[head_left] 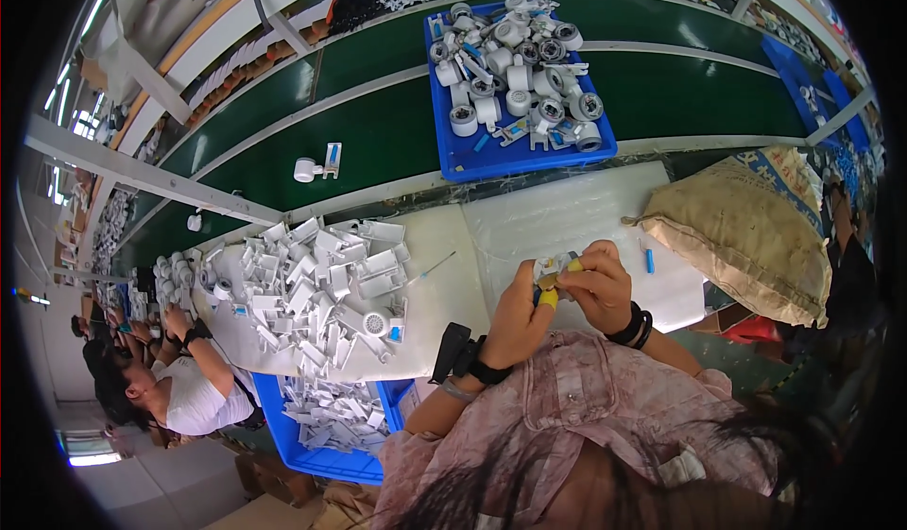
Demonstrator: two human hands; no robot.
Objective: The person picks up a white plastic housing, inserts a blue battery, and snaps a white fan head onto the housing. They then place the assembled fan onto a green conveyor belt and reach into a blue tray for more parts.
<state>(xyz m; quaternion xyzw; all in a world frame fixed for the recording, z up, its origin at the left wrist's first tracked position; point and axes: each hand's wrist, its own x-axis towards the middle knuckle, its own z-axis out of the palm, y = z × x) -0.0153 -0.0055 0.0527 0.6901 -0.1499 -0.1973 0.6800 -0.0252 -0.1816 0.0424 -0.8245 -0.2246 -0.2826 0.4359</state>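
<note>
My left hand point(520, 315) and my right hand point(603, 286) meet over the front of the worktable, in front of my chest. Between their fingertips is a small white plastic part point(548, 266), partly hidden by the fingers. Yellow covers show on some fingertips. Both hands are closed on this part. To their left lies a large heap of white plastic housings point(312, 289). A thin screwdriver-like tool point(437, 265) rests between the heap and my left hand. Just right of my right hand lies a small blue stick-shaped piece point(650, 261).
Beyond the table, a blue tray point(453, 163) piled with round white parts stands on a green conveyor point(378, 114). A tan sack point(737, 232) leans at the right. Below the table's left edge sits a blue bin point(283, 435) of white pieces. A co-worker point(194, 388) works at the left.
</note>
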